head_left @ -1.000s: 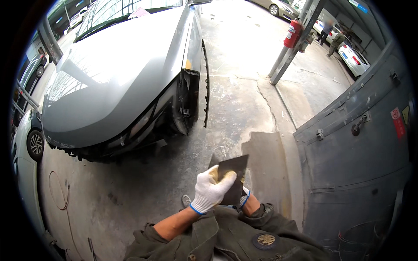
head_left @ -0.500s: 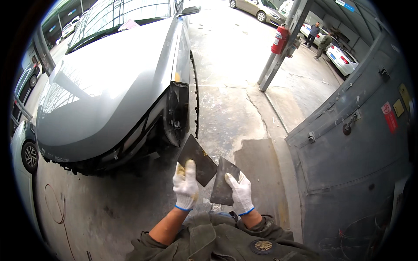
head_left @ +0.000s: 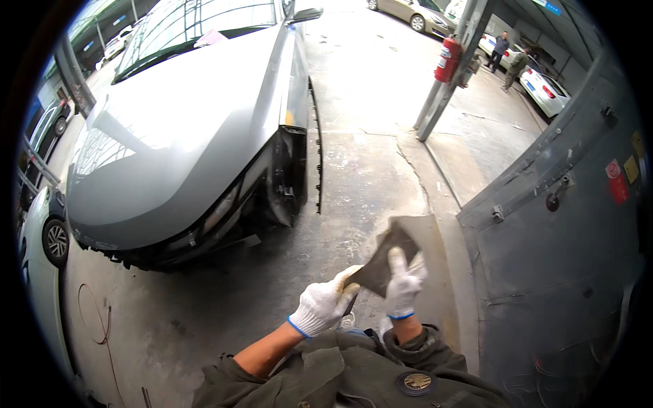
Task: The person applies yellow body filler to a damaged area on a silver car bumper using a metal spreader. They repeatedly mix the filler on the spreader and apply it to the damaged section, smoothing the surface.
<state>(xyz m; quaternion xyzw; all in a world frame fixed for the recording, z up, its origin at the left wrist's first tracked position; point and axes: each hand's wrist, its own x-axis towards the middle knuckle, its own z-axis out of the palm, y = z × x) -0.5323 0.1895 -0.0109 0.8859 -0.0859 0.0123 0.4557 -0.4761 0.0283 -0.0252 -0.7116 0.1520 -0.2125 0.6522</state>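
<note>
Dark plate (head_left: 377,268): tilted in mid-air between both gloved hands, overlapping in view the upper left corner of the floor sheet (head_left: 439,292); no support but the hands.
Second plate (head_left: 351,304): probably the thin dark strip below the left thumb, seen nearly edge-on; too narrow to be sure.
Slip: could drop onto the floor (head_left: 360,177), left of the sheet's near edge, from a pinch too light for knit fabric on a flat face.
Thin edges: could snag knit or press into fingertips, because of the left fingers so close to the plate's corner and the quick motion suggested by blur at the right.
Car (head_left: 163,156): well apart, beyond and to the left; little chance of a scratch except from a wide swing.
Left hand (head_left: 322,306): angled up and rightward from the bent wrist, fingers curled and closed, apparently around the second plate, tips at or just beside the dark plate's lower left corner.
Right hand (head_left: 406,285): raised nearly upright, thumb pressed along the near face, fingers behind; closed firmly on the dark plate.
</note>
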